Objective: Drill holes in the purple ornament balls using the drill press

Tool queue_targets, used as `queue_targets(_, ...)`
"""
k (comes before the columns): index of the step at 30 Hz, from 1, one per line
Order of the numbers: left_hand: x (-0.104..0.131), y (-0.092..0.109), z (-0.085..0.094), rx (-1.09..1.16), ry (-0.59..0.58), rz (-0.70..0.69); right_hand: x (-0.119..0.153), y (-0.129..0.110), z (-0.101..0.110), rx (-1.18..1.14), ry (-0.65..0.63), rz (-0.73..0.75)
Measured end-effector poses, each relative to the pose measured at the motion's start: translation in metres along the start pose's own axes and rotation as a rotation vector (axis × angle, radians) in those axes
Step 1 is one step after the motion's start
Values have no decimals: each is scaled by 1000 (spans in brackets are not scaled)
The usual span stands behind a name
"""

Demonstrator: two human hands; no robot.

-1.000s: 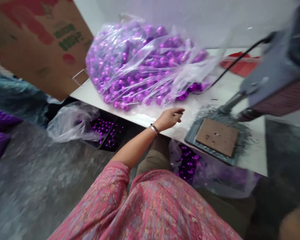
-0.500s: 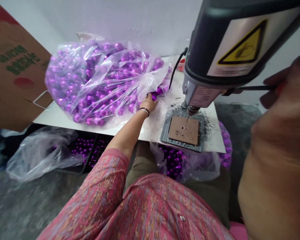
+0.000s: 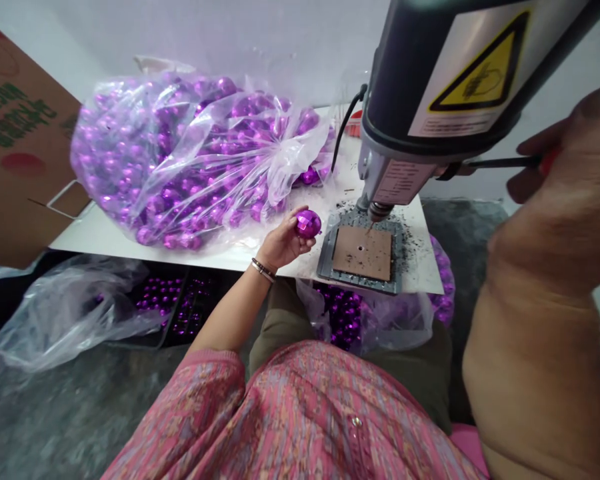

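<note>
My left hand [image 3: 284, 244] holds a shiny purple ball [image 3: 309, 225] between thumb and fingers, above the front part of the white table. Just right of the ball is a drill press [image 3: 395, 160], its bit over a brown square board [image 3: 363, 253] with a small hole in it. The board lies on a grey metal base [image 3: 325, 263]. At the right edge, my right hand [image 3: 555, 160] is closed round the red-tipped end of the drill press lever [image 3: 503, 162]. A large clear bag of purple balls [image 3: 180, 160] lies left of the drill press.
A cardboard box [image 3: 25, 153] stands at the left. Dark shavings lie on the white table [image 3: 425, 267] around the base. Below the table are dark trays of purple balls [image 3: 160, 297], a crumpled clear bag [image 3: 65, 313] and more bagged balls [image 3: 345, 313]. A black cable [image 3: 341, 127] hangs beside the drill.
My left hand has moved back from the bag's mouth toward me, with a purple ball now plainly in its fingers. My right hand remains at the lever. The whole view has shifted slightly.
</note>
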State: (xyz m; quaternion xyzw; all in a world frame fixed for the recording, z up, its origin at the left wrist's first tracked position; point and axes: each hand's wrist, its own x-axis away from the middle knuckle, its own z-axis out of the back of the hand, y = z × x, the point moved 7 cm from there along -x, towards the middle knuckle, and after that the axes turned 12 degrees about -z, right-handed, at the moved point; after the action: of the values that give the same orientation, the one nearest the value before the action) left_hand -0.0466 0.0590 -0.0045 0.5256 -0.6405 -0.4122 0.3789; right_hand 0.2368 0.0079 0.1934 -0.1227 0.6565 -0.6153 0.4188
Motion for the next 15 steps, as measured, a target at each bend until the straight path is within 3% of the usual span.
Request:
queue_targets(3,18,-11,-12,25,-2,32,1,3,-1,-81,-15,-21)
queue_targets(7,29,-22,-24,28,23,55,2,-1,-4,-214,-49,129)
queue_targets(11,29,-27,-34,-3,-2,42,0,-3,-6,-293,-61,279)
queue_targets(15,18,-27,-41,-228,-7,10,-2,-3,-7,-292,-53,319)
